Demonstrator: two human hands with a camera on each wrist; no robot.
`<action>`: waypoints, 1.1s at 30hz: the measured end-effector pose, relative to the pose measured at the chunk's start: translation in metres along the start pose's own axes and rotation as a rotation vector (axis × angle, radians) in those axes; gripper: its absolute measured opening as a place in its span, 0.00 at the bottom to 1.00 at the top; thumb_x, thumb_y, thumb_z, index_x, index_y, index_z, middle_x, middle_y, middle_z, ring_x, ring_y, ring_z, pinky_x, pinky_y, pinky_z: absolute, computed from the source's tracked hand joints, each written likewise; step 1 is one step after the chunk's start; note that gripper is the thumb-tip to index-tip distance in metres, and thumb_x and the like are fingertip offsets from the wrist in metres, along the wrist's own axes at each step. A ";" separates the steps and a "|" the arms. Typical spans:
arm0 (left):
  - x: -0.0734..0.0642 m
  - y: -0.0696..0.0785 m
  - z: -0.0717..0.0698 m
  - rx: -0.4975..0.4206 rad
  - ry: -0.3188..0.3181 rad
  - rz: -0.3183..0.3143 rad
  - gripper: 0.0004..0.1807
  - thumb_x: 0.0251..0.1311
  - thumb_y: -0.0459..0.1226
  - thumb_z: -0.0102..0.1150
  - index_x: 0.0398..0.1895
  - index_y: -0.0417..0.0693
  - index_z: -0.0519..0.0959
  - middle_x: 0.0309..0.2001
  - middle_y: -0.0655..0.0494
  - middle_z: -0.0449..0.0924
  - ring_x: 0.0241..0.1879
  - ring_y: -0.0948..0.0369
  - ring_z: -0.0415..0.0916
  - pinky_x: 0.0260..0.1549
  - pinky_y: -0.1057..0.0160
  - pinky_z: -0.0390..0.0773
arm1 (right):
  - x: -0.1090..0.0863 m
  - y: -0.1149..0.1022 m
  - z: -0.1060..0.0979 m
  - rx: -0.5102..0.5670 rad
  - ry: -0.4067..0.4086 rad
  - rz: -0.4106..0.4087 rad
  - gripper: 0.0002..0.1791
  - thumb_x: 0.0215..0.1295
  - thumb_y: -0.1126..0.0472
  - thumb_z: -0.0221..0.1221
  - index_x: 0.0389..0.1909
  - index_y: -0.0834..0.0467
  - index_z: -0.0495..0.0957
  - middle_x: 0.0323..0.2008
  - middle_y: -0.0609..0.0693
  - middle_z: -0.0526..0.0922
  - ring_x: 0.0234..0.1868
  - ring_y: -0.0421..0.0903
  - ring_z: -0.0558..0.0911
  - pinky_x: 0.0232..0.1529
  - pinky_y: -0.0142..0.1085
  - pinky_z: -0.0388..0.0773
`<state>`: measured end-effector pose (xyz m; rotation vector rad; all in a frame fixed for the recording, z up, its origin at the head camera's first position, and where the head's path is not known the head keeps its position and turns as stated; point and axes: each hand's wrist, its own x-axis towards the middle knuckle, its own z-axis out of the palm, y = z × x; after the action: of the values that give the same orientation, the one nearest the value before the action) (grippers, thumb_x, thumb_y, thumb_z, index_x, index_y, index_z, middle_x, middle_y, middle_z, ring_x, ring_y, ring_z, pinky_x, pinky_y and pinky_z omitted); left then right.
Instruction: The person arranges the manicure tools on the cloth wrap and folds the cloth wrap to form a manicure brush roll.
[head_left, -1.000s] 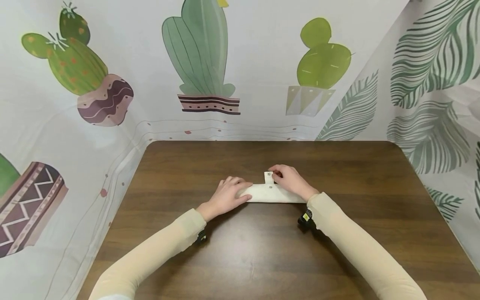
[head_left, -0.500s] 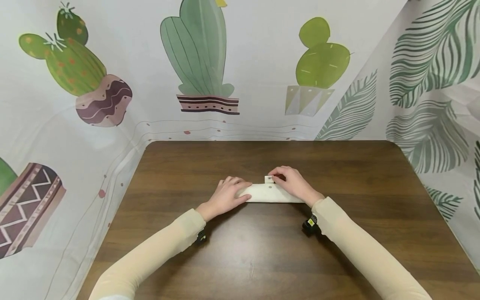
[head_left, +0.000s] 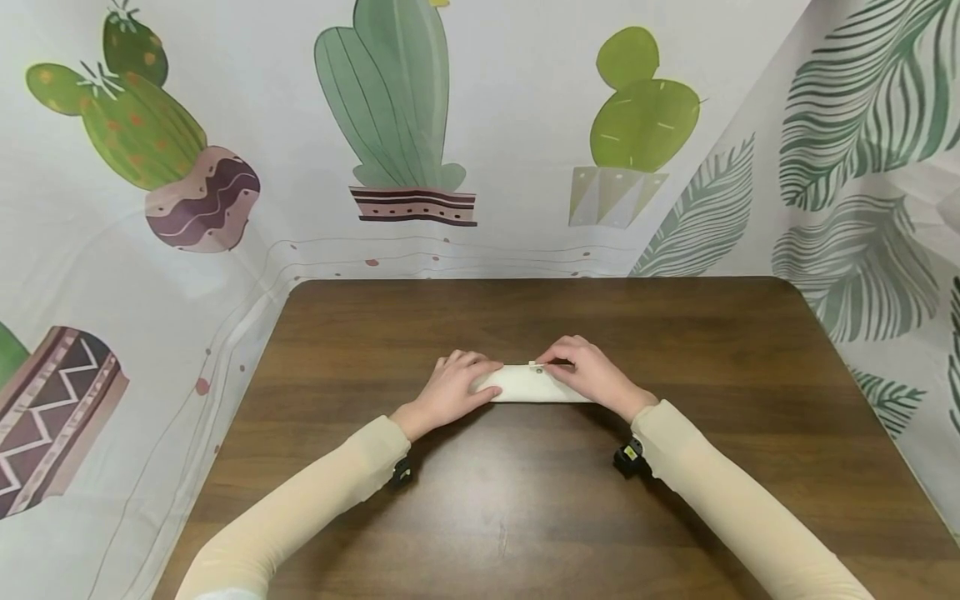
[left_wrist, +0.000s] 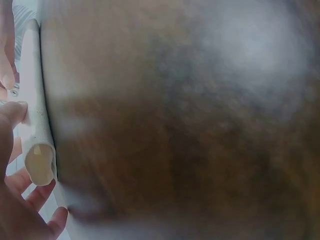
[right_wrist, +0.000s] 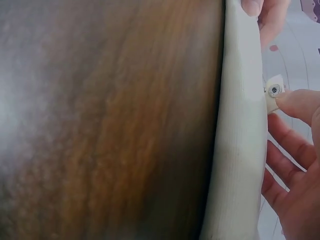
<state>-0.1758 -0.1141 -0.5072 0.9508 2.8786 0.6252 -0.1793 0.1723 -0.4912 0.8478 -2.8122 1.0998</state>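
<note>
A rolled, off-white case (head_left: 517,385) lies crosswise on the brown table. My left hand (head_left: 453,390) holds its left end, thumb on the near side and fingers across the top. In the left wrist view, the hollow end (left_wrist: 39,167) of the roll faces the camera beside those fingers. With thumb and index finger, my right hand (head_left: 596,371) pinches the short strap (right_wrist: 271,102) at the far edge. A round metal snap (right_wrist: 274,90) shows on the strap, next to the thumb tip. Another small snap (head_left: 538,371) sits on the roll, just below the strap.
The wood-grain table (head_left: 495,483) runs back to a white cloth (head_left: 517,250) printed with cacti and leaves. Black wrist cameras hang under both sleeves; one is the right camera (head_left: 628,457).
The strap, upright before, has been folded down toward the roll by my right hand. My right wrist has shifted slightly right; the left hand stays in place on the roll.
</note>
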 end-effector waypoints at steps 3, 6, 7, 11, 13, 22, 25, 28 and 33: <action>0.000 0.000 0.000 -0.004 -0.002 -0.002 0.25 0.70 0.53 0.63 0.66 0.57 0.81 0.59 0.53 0.81 0.57 0.51 0.74 0.52 0.46 0.70 | -0.001 0.000 0.000 -0.003 0.005 -0.014 0.10 0.69 0.66 0.66 0.47 0.54 0.90 0.45 0.49 0.87 0.51 0.52 0.81 0.53 0.49 0.77; 0.001 0.000 -0.001 -0.010 -0.005 -0.004 0.25 0.70 0.53 0.63 0.66 0.57 0.81 0.60 0.53 0.81 0.57 0.51 0.74 0.52 0.46 0.70 | -0.002 0.000 0.000 -0.010 0.012 -0.033 0.09 0.69 0.66 0.66 0.46 0.54 0.90 0.45 0.50 0.87 0.51 0.52 0.81 0.54 0.49 0.78; 0.001 0.000 -0.002 -0.012 -0.007 -0.005 0.25 0.70 0.53 0.63 0.66 0.57 0.81 0.60 0.53 0.81 0.58 0.51 0.74 0.53 0.46 0.70 | -0.002 0.000 0.000 -0.012 0.012 -0.040 0.09 0.69 0.66 0.67 0.46 0.54 0.90 0.45 0.50 0.86 0.50 0.52 0.81 0.53 0.49 0.78; 0.001 0.001 -0.002 -0.015 -0.009 -0.007 0.25 0.70 0.54 0.63 0.66 0.57 0.81 0.60 0.53 0.81 0.58 0.51 0.74 0.53 0.46 0.70 | -0.003 0.001 0.001 -0.032 0.010 -0.059 0.07 0.69 0.66 0.67 0.44 0.54 0.90 0.45 0.51 0.86 0.50 0.52 0.81 0.52 0.48 0.79; 0.000 0.001 -0.002 -0.016 -0.003 -0.005 0.24 0.71 0.53 0.63 0.66 0.57 0.81 0.60 0.53 0.81 0.57 0.50 0.74 0.52 0.46 0.70 | -0.004 0.002 0.001 -0.042 0.005 -0.058 0.07 0.69 0.66 0.67 0.44 0.54 0.90 0.45 0.51 0.86 0.51 0.52 0.81 0.53 0.48 0.79; -0.001 0.002 -0.001 -0.004 0.006 0.006 0.24 0.71 0.53 0.62 0.66 0.57 0.81 0.60 0.53 0.81 0.57 0.50 0.74 0.53 0.46 0.69 | -0.005 0.003 0.004 -0.115 0.002 -0.074 0.07 0.69 0.65 0.68 0.44 0.52 0.90 0.47 0.51 0.85 0.51 0.52 0.81 0.52 0.48 0.80; -0.001 0.002 -0.001 -0.005 0.000 0.004 0.24 0.71 0.53 0.62 0.67 0.57 0.81 0.61 0.53 0.81 0.58 0.50 0.73 0.54 0.45 0.69 | -0.006 0.004 0.005 -0.133 0.003 -0.086 0.08 0.68 0.65 0.69 0.45 0.52 0.90 0.48 0.51 0.86 0.51 0.52 0.81 0.51 0.48 0.80; -0.001 0.001 -0.001 -0.009 0.000 0.004 0.25 0.71 0.53 0.62 0.67 0.57 0.81 0.61 0.53 0.80 0.58 0.49 0.73 0.54 0.45 0.69 | -0.007 0.004 0.004 -0.143 0.002 -0.103 0.09 0.67 0.65 0.69 0.45 0.52 0.91 0.48 0.52 0.86 0.50 0.52 0.80 0.51 0.48 0.80; -0.001 0.000 0.001 -0.003 -0.005 0.000 0.25 0.71 0.54 0.62 0.67 0.57 0.81 0.62 0.53 0.80 0.58 0.50 0.73 0.54 0.46 0.69 | -0.009 0.003 0.003 -0.183 -0.006 -0.152 0.10 0.67 0.64 0.70 0.48 0.54 0.91 0.48 0.52 0.86 0.49 0.52 0.80 0.50 0.47 0.80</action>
<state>-0.1750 -0.1145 -0.5078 0.9509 2.8721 0.6265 -0.1726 0.1769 -0.4974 1.0259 -2.7441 0.8082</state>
